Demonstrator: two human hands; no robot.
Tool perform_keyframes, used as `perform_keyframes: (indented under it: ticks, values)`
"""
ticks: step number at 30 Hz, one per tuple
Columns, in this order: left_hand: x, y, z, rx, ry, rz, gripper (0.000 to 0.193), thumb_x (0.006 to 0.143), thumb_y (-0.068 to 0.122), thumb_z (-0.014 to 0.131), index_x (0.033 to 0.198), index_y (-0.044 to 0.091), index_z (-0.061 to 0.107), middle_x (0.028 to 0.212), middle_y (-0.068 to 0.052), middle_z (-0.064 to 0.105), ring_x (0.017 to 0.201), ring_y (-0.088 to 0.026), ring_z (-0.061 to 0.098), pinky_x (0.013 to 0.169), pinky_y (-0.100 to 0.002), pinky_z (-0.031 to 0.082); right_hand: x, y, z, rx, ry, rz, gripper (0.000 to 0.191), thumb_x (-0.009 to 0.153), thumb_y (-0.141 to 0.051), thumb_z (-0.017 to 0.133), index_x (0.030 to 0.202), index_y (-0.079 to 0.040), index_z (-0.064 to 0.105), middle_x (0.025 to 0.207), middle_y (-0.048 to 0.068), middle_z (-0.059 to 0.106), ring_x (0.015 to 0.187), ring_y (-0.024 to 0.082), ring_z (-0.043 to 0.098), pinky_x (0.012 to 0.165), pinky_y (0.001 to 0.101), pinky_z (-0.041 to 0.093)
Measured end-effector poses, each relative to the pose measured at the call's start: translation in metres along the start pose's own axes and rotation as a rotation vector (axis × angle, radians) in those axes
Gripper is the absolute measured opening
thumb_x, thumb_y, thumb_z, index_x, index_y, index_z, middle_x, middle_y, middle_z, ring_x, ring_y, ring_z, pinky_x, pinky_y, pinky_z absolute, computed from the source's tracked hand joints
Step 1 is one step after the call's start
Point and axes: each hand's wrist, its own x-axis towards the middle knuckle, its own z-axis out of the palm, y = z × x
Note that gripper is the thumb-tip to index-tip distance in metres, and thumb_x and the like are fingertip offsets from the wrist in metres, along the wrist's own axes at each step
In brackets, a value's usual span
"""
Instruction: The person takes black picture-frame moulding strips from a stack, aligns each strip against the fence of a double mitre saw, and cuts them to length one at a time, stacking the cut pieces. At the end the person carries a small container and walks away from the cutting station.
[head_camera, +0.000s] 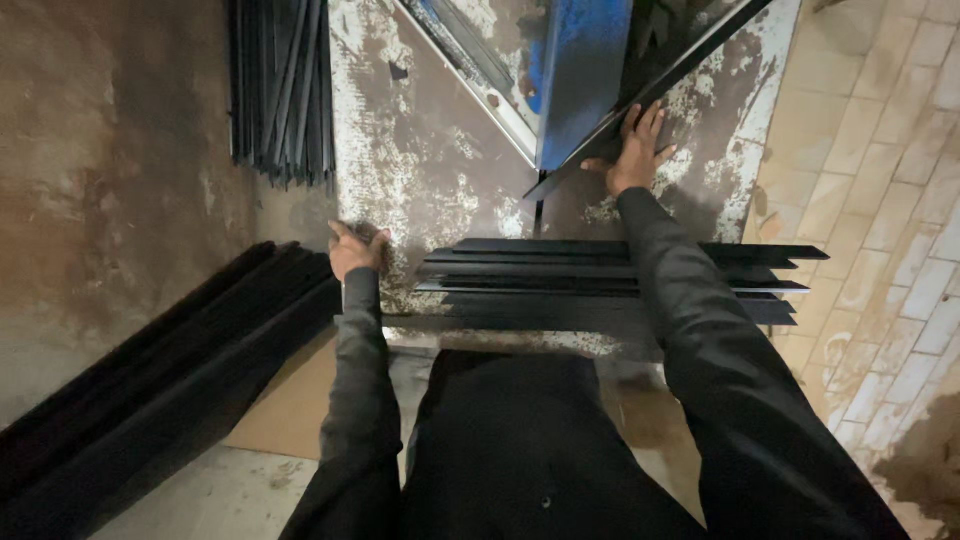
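Right hand (632, 150): fingers flat, spread on slanted black metal strip (650, 95) above worn bench (420, 160) | Left hand (355, 250): loosely curled, touching strip stack (560, 280) end | Strip seems stiff, light, sharp-edged; hold near its middle.

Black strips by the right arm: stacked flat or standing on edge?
Flat: the black strips lie stacked in staggered layers on the worn tabletop.

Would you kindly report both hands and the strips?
Left hand open, flat on worn table. Right hand open, on slanted black bar. Black strips stacked between hands, untouched.
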Motion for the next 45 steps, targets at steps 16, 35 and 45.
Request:
perform_keyframes:
  ticks: [16,35,45]
  values:
    - [-0.031,0.014,-0.024,-0.056,-0.060,-0.107,0.122,0.067,0.066,0.088,0.157,0.004,0.034,0.132,-0.032,0.061,0.116,-0.046,0.063,0.095,-0.051,0.053,-0.021,0.002,-0.013,0.013,0.075,-0.098,0.146,0.058,-0.059,0.096,0.172,-0.015,0.016,0.174,0.020,-0.009,0.162,0.038,-0.003,0.116,0.0797,0.004]
    - [-0.151,0.216,0.022,-0.061,-0.029,0.667,0.035,0.084,0.033,0.074,0.111,0.012,0.070,0.103,-0.012,0.073,0.103,-0.033,0.067,0.095,-0.053,0.046,-0.026,0.035,-0.054,-0.557,0.207,-0.674,0.066,0.093,-0.045,0.069,0.146,-0.007,0.059,0.154,0.012,0.054,0.152,0.030,0.039,0.123,0.0716,0.009]
    - [-0.109,0.219,-0.025,0.041,-0.336,1.073,0.013,0.082,0.020,0.070,0.085,0.013,0.079,0.088,-0.019,0.073,0.086,-0.039,0.071,0.080,-0.053,0.055,-0.032,0.068,-0.060,-0.774,0.193,-0.832,0.038,0.098,-0.019,0.057,0.135,-0.016,0.066,0.138,0.006,0.063,0.146,0.028,0.048,0.129,0.0640,0.017]
